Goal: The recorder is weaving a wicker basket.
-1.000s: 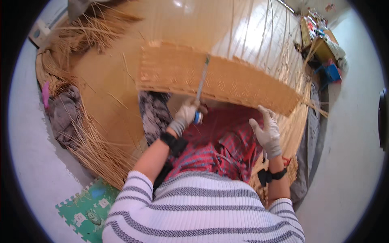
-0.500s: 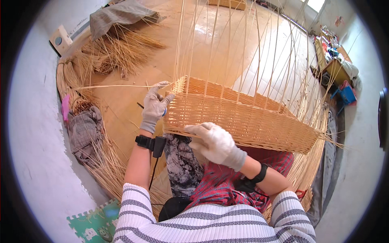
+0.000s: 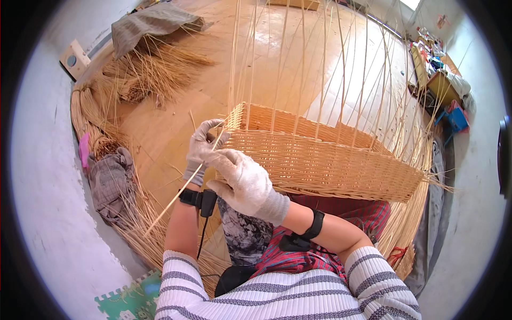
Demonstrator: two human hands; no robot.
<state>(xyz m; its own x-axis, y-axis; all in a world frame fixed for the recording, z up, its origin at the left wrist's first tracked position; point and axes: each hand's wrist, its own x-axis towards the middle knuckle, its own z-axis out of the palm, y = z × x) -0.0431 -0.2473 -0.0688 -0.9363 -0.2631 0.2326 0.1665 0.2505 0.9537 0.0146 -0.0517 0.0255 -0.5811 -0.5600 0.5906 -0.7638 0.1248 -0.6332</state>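
A rectangular wicker basket (image 3: 314,160) with long upright canes rests across my lap. My left hand (image 3: 202,143), in a grey-white glove, grips its left corner, where a loose pale cane (image 3: 176,198) comes out and angles down-left. My right hand (image 3: 238,184), gloved too, is in front of the left one, low at that same corner, its fingertips curled onto the loose cane and its thumb pointing left. Part of my left hand's fingers is hidden behind the cane and my right hand.
Cane bundles (image 3: 144,69) under a dark cloth (image 3: 144,29) lie at left, near a grey blanket (image 3: 109,181) and pink item (image 3: 84,149). At right are a cluttered bench (image 3: 440,88), a blue stool (image 3: 456,120) and long canes. A green mat (image 3: 133,301) lies lower left.
The basket, earlier tipped with a metal strip over it in my left hand, is upright. Since half a second ago the loose cane has swung down and my right hand has moved left onto it.
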